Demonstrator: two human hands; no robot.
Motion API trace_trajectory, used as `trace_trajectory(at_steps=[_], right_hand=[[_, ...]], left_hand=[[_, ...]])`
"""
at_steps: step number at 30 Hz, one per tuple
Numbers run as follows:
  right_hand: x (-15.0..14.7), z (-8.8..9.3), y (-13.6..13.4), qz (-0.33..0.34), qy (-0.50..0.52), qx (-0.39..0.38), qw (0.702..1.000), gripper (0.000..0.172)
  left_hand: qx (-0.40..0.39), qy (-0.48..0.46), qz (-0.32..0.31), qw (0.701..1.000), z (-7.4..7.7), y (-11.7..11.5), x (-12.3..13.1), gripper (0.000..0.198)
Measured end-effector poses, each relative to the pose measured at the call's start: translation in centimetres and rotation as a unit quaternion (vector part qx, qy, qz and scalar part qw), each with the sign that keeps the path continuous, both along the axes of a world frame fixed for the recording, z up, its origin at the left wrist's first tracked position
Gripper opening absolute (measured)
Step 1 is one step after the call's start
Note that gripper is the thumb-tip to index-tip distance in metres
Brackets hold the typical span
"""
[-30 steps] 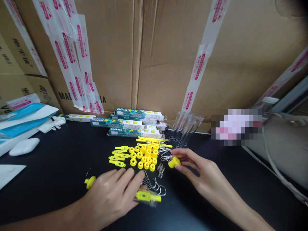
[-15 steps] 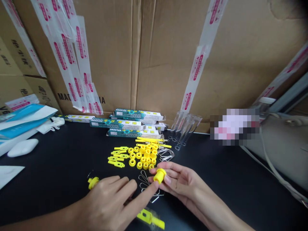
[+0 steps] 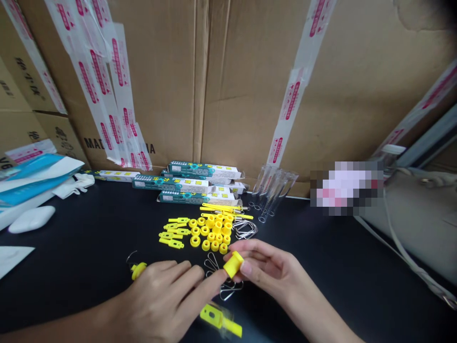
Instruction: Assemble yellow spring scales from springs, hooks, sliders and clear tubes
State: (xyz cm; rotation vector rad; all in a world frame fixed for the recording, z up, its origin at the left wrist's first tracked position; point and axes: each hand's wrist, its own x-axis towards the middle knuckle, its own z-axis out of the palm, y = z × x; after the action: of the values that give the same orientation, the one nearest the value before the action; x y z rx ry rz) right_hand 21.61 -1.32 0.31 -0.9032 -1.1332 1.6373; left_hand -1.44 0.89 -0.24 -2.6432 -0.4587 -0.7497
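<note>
My right hand point(image 3: 266, 267) pinches a yellow flanged plastic cap point(image 3: 233, 266) between thumb and fingers. The outstretched index finger of my left hand point(image 3: 178, 290) touches the cap's lower end, its other fingers curled. From the left of that curled hand sticks a yellow cap with a thin wire hook point(image 3: 138, 270); the grip itself is hidden. Below the index finger shows a slotted yellow piece point(image 3: 214, 317), blurred, with clear plastic about it; whether it joins the hooked cap I cannot tell. Bent wire hooks point(image 3: 228, 290) lie on the table behind the fingers.
Beyond my hands lie yellow caps and rings point(image 3: 214, 233), flat yellow tabs point(image 3: 173, 233), yellow rods with springs point(image 3: 224, 210) and more wire hooks point(image 3: 245, 229). Small cartons point(image 3: 189, 183) and clear tubes point(image 3: 271, 193) stand against a cardboard wall point(image 3: 243, 95). A bag point(image 3: 424, 214) sits right.
The yellow cap in my right hand has tilted and shifted slightly left, its open end turning out of sight. My left index fingertip has moved a little left with it.
</note>
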Motion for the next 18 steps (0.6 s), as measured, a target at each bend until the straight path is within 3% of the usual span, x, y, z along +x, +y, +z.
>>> trace_trajectory(at_steps=[3, 7, 18], right_hand=[[-0.6, -0.5, -0.3, -0.006, -0.020, 0.009, 1.000, 0.040], [-1.6, -1.1, -0.7, 0.029, -0.017, -0.023, 0.999, 0.049], [-1.7, -0.9, -0.4, 0.045, -0.014, 0.001, 0.999, 0.034]], left_hand=[[0.011, -0.036, 0.004, 0.999, 0.2, 0.0, -0.1, 0.036], [0.049, -0.012, 0.005, 0.999, 0.0, -0.1, -0.4, 0.039], [0.022, -0.032, -0.039, 0.999, -0.2, -0.7, -0.5, 0.046]])
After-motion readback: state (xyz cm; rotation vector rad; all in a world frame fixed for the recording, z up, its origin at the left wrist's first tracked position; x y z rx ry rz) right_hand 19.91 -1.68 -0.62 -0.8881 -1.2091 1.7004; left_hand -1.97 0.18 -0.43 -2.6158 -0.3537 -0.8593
